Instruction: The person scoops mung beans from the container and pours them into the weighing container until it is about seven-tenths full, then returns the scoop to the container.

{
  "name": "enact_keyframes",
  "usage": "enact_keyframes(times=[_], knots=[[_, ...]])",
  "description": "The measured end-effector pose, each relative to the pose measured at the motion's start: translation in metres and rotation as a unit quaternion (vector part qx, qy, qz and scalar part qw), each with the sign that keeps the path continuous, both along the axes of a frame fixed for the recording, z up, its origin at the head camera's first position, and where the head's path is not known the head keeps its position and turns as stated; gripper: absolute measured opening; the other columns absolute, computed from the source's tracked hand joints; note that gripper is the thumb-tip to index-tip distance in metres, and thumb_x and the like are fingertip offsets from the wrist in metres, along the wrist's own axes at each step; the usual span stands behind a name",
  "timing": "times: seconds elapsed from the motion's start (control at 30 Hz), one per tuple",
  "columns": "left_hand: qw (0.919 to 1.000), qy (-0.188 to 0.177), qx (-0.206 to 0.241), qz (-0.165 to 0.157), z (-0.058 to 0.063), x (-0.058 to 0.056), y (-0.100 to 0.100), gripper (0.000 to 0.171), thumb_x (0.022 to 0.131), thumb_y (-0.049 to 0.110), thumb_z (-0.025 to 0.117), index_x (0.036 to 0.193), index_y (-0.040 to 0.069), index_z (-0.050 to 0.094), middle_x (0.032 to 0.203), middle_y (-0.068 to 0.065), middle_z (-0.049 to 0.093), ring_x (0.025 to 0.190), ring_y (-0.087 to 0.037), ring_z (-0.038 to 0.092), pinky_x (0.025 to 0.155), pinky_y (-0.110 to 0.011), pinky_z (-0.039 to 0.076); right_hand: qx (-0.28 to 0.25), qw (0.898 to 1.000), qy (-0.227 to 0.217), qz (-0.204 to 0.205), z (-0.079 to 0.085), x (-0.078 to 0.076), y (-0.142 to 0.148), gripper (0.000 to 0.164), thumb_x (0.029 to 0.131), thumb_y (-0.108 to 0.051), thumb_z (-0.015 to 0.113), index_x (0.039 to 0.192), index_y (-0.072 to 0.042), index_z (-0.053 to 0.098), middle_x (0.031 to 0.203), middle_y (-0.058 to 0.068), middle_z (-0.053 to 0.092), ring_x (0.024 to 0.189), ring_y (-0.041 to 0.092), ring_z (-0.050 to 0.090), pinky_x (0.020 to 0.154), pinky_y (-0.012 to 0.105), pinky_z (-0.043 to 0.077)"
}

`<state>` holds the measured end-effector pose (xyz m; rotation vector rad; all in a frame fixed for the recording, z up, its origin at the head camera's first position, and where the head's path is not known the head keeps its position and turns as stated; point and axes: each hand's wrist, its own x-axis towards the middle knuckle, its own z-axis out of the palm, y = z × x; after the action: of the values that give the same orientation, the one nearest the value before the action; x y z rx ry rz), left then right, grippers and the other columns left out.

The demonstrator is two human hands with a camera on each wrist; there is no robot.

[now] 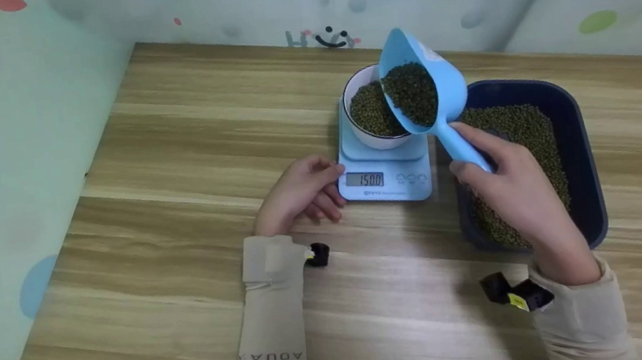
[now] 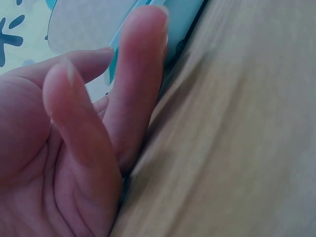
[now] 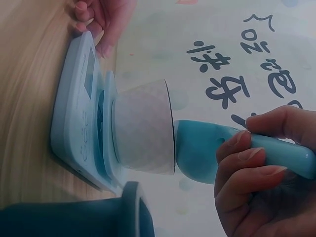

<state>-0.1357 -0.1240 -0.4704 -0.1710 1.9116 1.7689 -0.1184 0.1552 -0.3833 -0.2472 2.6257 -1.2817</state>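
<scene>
My right hand grips the handle of a light blue scoop filled with small green beans, likely mung beans. The scoop is tilted over the rim of a white bowl, which holds more beans. In the right wrist view, the scoop meets the bowl's dark rim. The bowl stands on a pale blue kitchen scale, whose display appears to read 150.0. My left hand rests on the table, fingers loosely bent, fingertips touching the scale's left edge.
A dark blue bin of beans stands right of the scale, partly under my right hand and forearm. The wooden table ends at a printed wall behind and another at the left.
</scene>
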Motion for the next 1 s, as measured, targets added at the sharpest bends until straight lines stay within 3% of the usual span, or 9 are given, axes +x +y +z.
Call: enact_keyframes(times=[0.17,0.5,0.8,1.0], knots=[[1.0,0.002,-0.003,0.003,-0.014,-0.005,0.0,0.034,0.093,0.036,0.053,0.112,0.009,0.051,0.081,-0.019,0.066,0.056,-0.026,0.065,0.039,-0.028,0.046,0.005,1.0,0.004,-0.001,0.0,0.0,0.001,0.047,0.091,-0.025,0.054,0.135,-0.033,0.043,0.108,0.009,0.057,0.073,0.02,0.054,0.058,0.027,0.047],[1.0,0.003,0.002,0.008,-0.015,-0.004,0.0,0.031,0.093,0.035,0.054,0.109,0.009,0.052,0.076,-0.017,0.066,0.054,-0.024,0.065,0.037,-0.026,0.045,0.006,1.0,0.006,-0.002,-0.001,0.0,0.001,0.047,0.09,-0.026,0.054,0.135,-0.034,0.043,0.112,0.007,0.057,0.074,0.02,0.053,0.059,0.027,0.045],[1.0,-0.007,-0.001,0.002,-0.007,-0.003,0.0,0.03,0.095,0.03,0.051,0.112,0.005,0.051,0.082,-0.022,0.065,0.054,-0.024,0.065,0.039,-0.028,0.045,0.005,1.0,0.011,0.001,-0.001,0.0,0.0,0.047,0.09,-0.025,0.055,0.135,-0.034,0.043,0.116,0.007,0.056,0.082,0.021,0.05,0.063,0.029,0.043],[1.0,-0.003,0.001,0.005,-0.013,-0.005,0.0,0.032,0.093,0.034,0.053,0.111,0.008,0.051,0.08,-0.019,0.066,0.054,-0.024,0.065,0.038,-0.027,0.046,0.008,1.0,0.012,0.002,-0.001,0.0,0.001,0.046,0.09,-0.026,0.055,0.135,-0.035,0.043,0.11,0.007,0.057,0.078,0.021,0.051,0.06,0.029,0.044]])
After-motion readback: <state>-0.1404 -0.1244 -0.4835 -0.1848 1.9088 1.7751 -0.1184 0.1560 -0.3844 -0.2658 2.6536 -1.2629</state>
